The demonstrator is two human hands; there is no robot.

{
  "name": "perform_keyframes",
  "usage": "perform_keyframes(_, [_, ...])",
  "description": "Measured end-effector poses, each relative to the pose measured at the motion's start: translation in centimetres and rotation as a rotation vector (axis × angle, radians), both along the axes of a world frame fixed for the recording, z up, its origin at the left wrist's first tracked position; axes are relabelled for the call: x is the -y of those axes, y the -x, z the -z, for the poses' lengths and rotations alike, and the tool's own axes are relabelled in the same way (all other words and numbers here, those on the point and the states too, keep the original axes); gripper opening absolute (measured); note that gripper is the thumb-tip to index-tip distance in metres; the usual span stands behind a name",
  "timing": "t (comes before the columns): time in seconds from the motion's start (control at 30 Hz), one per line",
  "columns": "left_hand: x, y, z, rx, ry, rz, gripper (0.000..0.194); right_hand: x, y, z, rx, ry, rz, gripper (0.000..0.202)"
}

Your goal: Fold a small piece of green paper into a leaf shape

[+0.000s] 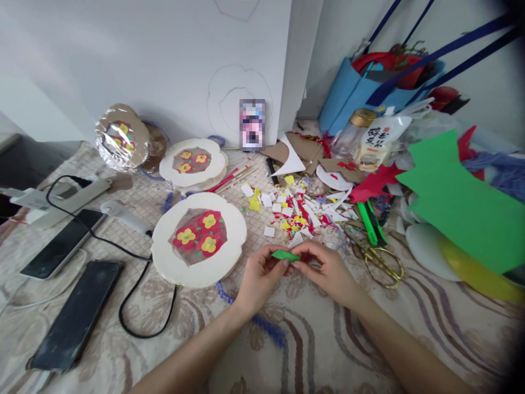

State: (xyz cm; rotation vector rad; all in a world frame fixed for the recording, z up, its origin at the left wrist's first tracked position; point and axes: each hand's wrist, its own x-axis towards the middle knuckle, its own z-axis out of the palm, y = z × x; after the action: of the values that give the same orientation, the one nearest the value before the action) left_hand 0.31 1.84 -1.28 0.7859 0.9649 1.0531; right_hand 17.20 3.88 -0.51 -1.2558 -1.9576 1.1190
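Note:
Both my hands meet over the patterned tablecloth, their fingertips pinching a small leaf-shaped piece of green paper [286,255]. My left hand [262,272] grips its left part, and my right hand [328,269] holds the right end. Just left of them lies a white scalloped paper disc [164,257] with red and yellow paper flowers [202,233] in its middle. A purple braided cord [268,330] runs out from beneath it. Gold-handled scissors [383,267] rest to the right of my right hand. Red, white and yellow paper scraps [299,213] are scattered beyond my fingers.
A large green paper sheet [463,202] and a green utility knife [369,224] lie on the right. Another flowered disc [167,164] and a foil-covered one [141,131] stand behind. Phones [77,312] and a black cable [121,312] occupy the left. A blue bag [340,96] sits behind.

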Motion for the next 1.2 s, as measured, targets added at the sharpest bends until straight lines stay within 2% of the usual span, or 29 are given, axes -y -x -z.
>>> perform_keyframes(0.33, [-0.02, 0.06, -0.43, -0.034, -0.026, 0.003, 0.024, -0.13, -0.05, -0.21, -0.035, 0.035, -0.035, 0.009])
perform_keyframes(1.2, [-0.11, 0.06, -0.22, -0.018, -0.007, -0.010, 0.024, 0.00, 0.02, -0.01, -0.074, 0.073, -0.027, 0.012])
